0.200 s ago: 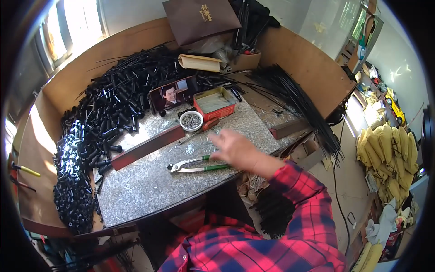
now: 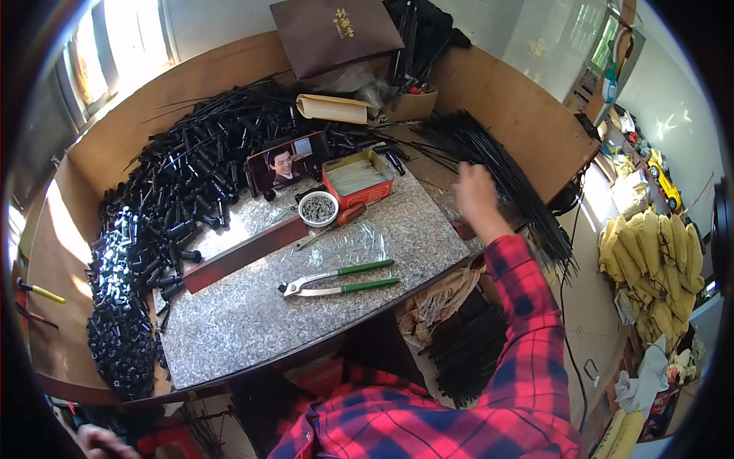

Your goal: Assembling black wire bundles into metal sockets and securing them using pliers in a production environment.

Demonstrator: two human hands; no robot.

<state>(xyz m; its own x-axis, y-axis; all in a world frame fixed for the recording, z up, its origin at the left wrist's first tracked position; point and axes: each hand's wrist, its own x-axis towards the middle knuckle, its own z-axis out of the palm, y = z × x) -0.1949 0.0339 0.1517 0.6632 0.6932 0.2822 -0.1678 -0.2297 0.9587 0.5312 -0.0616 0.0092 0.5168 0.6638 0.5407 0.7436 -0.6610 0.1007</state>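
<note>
My right hand (image 2: 476,199) is over the right edge of the granite slab (image 2: 252,329), beside a bundle of thin black rods (image 2: 508,164). Its fingers are loosely bent and nothing shows in them. Green-handled pincers (image 2: 336,279) lie on the slab, apart from both hands. Behind them are a red-handled tool (image 2: 350,213), a white bowl (image 2: 318,209) of small metal pieces and a red tin (image 2: 367,191) with thin clear sticks. My left hand (image 2: 107,442) is at the lower left edge, blurred and partly cut off; its fingers cannot be made out.
A large heap of black tubular parts (image 2: 191,161) covers the left and back of the bench. A dark red bar (image 2: 245,254) lies across the slab. A phone (image 2: 287,162) stands propped up behind it. Yellow bundles (image 2: 650,260) are piled at far right.
My right hand has moved from the pincers' handles to the right, toward the black rods, leaving the pincers lying on the slab. My left hand has come into view at the lower left.
</note>
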